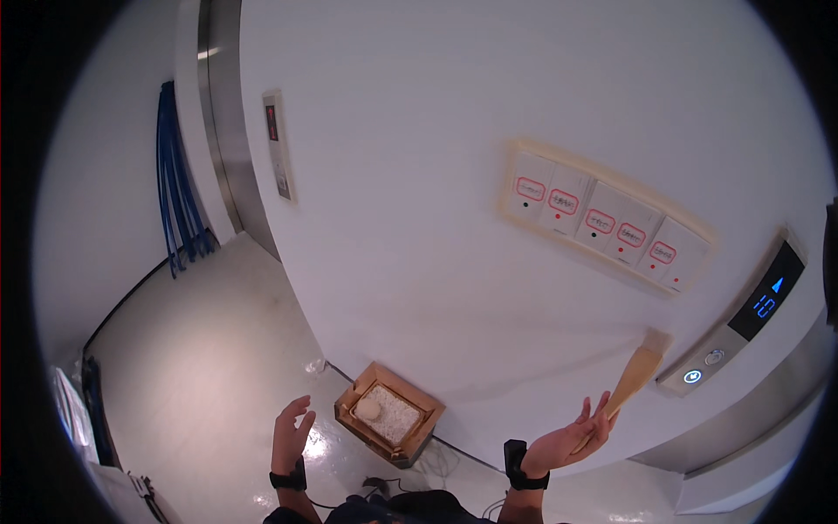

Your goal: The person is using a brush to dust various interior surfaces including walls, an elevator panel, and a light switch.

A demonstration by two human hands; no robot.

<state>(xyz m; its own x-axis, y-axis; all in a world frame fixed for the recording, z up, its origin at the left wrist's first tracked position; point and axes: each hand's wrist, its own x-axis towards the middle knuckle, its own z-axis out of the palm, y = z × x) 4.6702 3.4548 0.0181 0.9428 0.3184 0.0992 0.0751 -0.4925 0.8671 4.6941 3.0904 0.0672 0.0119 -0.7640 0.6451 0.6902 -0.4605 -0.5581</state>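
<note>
My right hand [572,441], with a black band at the wrist, is closed round the lower end of a flat wooden-handled brush [635,377]. The brush tilts up and to the right, and its pale bristles are at the white wall, left of the elevator call panel [731,319]. Whether the bristles touch the wall I cannot tell. Nothing is in my left hand [290,432], which hovers with its fingers apart, left of a brown bin [353,424]. White pebbles [394,419] fill the bin's top, with a round pale object [367,409] on them.
A row of white switch covers [602,218] with red-outlined labels is on the wall above the brush. Another call panel [279,148] is farther left, near a metal door frame [231,131]. Blue strips [175,183] hang in the corner. Cables [463,454] lie by the bin.
</note>
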